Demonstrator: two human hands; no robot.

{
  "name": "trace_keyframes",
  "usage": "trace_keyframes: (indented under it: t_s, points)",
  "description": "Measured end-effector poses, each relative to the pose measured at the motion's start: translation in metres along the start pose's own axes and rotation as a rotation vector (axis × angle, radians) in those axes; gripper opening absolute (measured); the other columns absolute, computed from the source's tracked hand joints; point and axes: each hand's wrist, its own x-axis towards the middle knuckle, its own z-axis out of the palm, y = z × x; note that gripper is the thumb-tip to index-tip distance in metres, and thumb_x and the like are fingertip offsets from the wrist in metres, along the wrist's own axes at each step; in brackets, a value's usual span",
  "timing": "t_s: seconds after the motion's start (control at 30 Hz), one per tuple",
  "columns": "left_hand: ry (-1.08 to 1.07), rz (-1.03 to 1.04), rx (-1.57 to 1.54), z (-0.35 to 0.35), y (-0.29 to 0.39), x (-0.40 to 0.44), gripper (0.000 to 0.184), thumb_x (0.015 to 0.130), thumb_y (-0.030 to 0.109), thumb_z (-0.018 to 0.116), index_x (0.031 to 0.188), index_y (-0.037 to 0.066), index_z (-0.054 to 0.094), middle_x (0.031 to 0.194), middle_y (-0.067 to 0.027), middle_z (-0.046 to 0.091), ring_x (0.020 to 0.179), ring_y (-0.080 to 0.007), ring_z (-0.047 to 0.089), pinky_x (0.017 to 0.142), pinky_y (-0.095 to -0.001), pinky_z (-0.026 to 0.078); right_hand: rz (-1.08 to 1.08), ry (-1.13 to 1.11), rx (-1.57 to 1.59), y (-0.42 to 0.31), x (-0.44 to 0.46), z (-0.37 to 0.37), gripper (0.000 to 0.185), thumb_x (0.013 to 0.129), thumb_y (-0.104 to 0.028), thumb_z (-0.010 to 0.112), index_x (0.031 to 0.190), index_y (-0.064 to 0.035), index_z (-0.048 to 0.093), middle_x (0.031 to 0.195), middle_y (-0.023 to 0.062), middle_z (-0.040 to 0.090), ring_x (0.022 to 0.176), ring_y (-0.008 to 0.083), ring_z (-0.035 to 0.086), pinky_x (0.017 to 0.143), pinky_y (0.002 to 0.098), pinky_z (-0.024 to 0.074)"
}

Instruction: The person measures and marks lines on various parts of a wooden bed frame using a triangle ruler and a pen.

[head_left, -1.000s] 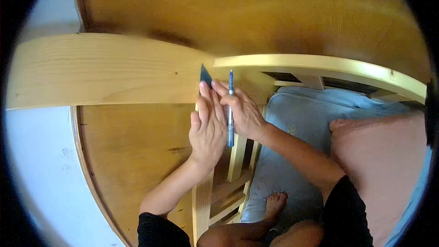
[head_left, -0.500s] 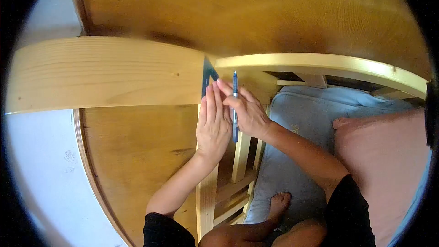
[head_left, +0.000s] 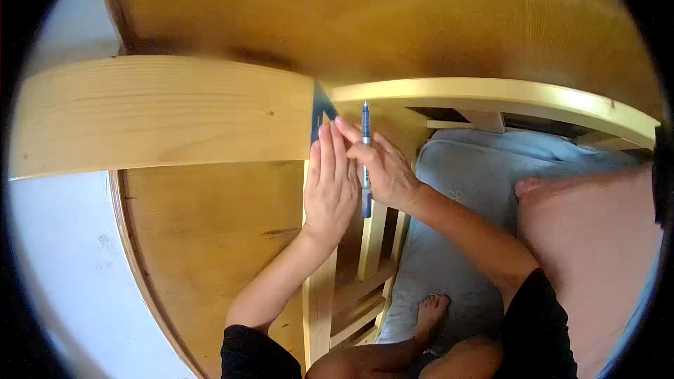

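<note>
A dark triangular set square (head_left: 318, 109) lies on the pale wooden board (head_left: 168, 116), close to where the curved rail begins. My left hand (head_left: 330, 186) is flat with its fingers stretched out, the fingertips pressing on the lower part of the set square. Beside it, my right hand (head_left: 386, 172) holds a blue and white pen (head_left: 366, 126) between thumb and fingers, tip pointing up and away. The right index fingertip touches the set square's slanted side. My hands partly cover the set square's lower end.
A curved pale rail (head_left: 491, 88) runs to the right. Below it are a blue cushion (head_left: 449, 238) and a pink pillow (head_left: 590, 238). Wooden slats (head_left: 372, 242) stand below my hands. A brown wood panel (head_left: 210, 238) and a white wall (head_left: 70, 260) are at the left.
My left hand has flattened and its fingers have come closer together on the set square. More of the set square shows. The pen stays in my right hand, and the view has shifted slightly.
</note>
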Motion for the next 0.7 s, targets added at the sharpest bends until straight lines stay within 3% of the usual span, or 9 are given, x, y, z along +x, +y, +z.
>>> trace_keyframes:
  t_s: [0.5, 0.7]
  points:
    - [0.03, 0.039, 0.088, 0.0008, -0.0046, 0.0023, 0.044, 0.093, 0.02, 0.043, 0.129, -0.005, 0.051, 0.14, -0.0233, 0.045, 0.136, -0.0371, 0.038, 0.113, -0.0432, 0.029, 0.014, 0.008, 0.025, -0.0028, 0.0041, 0.0018, 0.024, 0.088, -0.003, 0.054, 0.109, -0.0058, 0.044, 0.147, 0.0261, 0.038, 0.123, 0.0405, 0.051, 0.101, 0.0448, 0.0415]
    - [0.007, 0.048, 0.044, 0.0041, -0.0056, 0.0004, 0.05, 0.089, 0.017, 0.044, 0.133, -0.006, 0.047, 0.143, -0.0213, 0.043, 0.138, -0.0351, 0.036, 0.115, -0.0433, 0.028, 0.024, -0.003, 0.04, -0.0038, 0.0022, 0.0006, 0.024, 0.088, -0.002, 0.054, 0.11, -0.006, 0.044, 0.146, 0.027, 0.038, 0.12, 0.0416, 0.052, 0.099, 0.0449, 0.0431]
